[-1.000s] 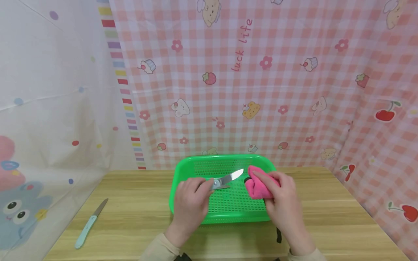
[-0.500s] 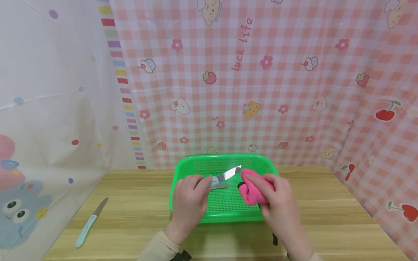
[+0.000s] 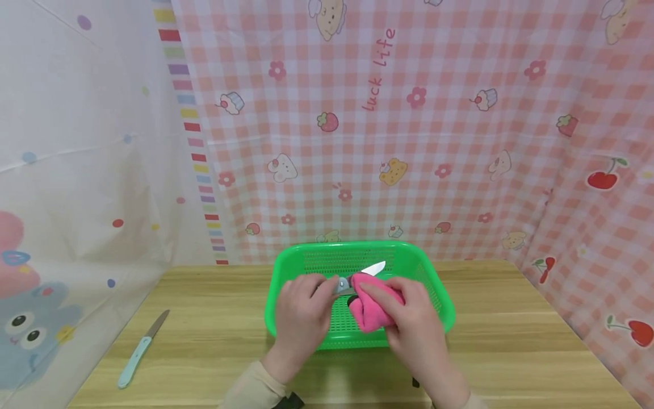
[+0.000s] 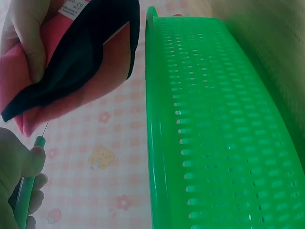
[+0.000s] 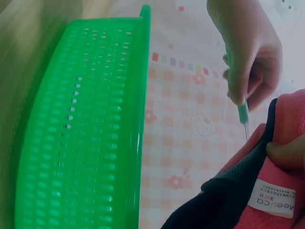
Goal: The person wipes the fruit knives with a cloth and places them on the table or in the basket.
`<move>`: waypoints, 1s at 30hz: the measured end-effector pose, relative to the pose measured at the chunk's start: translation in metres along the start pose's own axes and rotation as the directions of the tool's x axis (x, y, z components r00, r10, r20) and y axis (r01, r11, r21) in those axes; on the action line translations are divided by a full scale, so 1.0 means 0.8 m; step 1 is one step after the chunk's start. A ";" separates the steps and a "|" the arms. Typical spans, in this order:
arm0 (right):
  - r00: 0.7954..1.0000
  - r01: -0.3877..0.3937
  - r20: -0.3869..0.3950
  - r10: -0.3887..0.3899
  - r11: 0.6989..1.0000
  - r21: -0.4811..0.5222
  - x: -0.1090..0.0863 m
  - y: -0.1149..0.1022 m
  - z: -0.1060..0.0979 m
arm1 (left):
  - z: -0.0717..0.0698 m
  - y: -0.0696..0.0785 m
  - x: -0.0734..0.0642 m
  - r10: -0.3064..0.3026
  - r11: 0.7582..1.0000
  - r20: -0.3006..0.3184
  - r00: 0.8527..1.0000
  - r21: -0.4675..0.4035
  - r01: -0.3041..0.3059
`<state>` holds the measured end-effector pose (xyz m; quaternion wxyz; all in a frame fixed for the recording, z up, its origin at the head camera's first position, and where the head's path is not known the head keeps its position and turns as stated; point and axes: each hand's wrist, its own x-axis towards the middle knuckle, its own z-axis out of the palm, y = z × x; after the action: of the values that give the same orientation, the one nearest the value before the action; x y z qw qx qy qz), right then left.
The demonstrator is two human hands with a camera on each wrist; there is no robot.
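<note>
My left hand (image 3: 306, 307) grips the pale blue handle of a small knife (image 3: 342, 285), its blade pointing right and away. In my right hand (image 3: 419, 324) is a folded pink cloth (image 3: 375, 309), pinched over the middle of the blade. The blade tip shows beyond the cloth. Dark trim and a white label on the cloth appear in the right wrist view, where the knife handle (image 5: 243, 113) ends close to the cloth's edge. Both hands are above a green plastic basket (image 3: 352, 245). A thin grey blade shows low behind the held knife, mostly hidden by the cloth.
Another knife (image 3: 135, 360) with a pale blue handle lies at the left of the wooden table (image 3: 214, 324), blade pointing away. Behind the table hangs a pink checked curtain (image 3: 306, 204); a white printed curtain (image 3: 143, 187) closes the left side.
My right hand has moved left with the pink cloth, from beside the tip to over the knife's blade. My left hand stays nearly in place; the knife has shifted slightly.
</note>
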<state>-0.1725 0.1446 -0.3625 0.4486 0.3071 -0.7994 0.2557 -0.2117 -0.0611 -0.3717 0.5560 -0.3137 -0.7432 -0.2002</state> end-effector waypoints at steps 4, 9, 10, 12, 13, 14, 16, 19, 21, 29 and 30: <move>1.000 0.008 -0.002 -0.008 1.000 -0.013 0.001 -0.005 0.004 | 0.001 0.003 0.001 0.014 1.000 -0.009 1.000 0.004 -0.013; 1.000 0.000 0.003 0.000 1.000 -0.025 0.000 -0.008 0.008 | 0.002 0.005 0.000 0.014 1.000 -0.006 1.000 0.005 -0.014; 1.000 -0.004 0.005 0.004 1.000 -0.028 0.000 -0.008 0.008 | 0.002 0.006 0.000 0.014 1.000 -0.006 1.000 0.005 -0.014; 1.000 -0.017 0.013 0.017 0.999 -0.035 -0.001 -0.008 0.008 | 0.002 0.006 0.000 0.019 1.000 -0.010 1.000 0.008 -0.019; 1.000 -0.022 0.016 0.022 0.999 -0.037 -0.001 -0.008 0.008 | 0.003 0.006 0.000 0.021 1.000 -0.013 1.000 0.008 -0.021; 0.999 -0.027 0.017 0.027 0.999 -0.038 -0.001 -0.007 0.008 | 0.003 0.006 0.000 0.023 1.000 -0.015 1.000 0.009 -0.023; 0.999 -0.036 0.023 0.037 0.998 -0.041 -0.001 -0.007 0.008 | 0.003 0.006 0.000 0.027 1.000 -0.021 0.999 0.009 -0.027; 0.999 -0.040 0.019 0.041 0.998 -0.044 -0.001 -0.005 0.007 | 0.003 0.006 0.001 0.031 1.000 -0.030 0.999 0.005 -0.031; 0.999 -0.033 0.009 0.034 0.998 -0.052 -0.001 -0.003 0.007 | 0.004 0.006 0.001 0.033 0.999 -0.036 0.999 0.000 -0.033; 0.998 -0.061 -0.015 0.060 0.995 -0.080 0.001 0.009 -0.003 | 0.002 0.005 0.000 0.034 0.999 -0.038 0.999 -0.005 -0.034; 0.998 -0.064 -0.015 0.063 0.995 -0.082 0.002 0.011 -0.005 | 0.001 0.005 0.000 0.035 0.999 -0.039 0.999 -0.005 -0.035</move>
<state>-0.1772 0.1528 -0.3607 0.4573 0.2613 -0.8159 0.2387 -0.2097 -0.0575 -0.3721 0.5727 -0.3244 -0.7262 -0.1985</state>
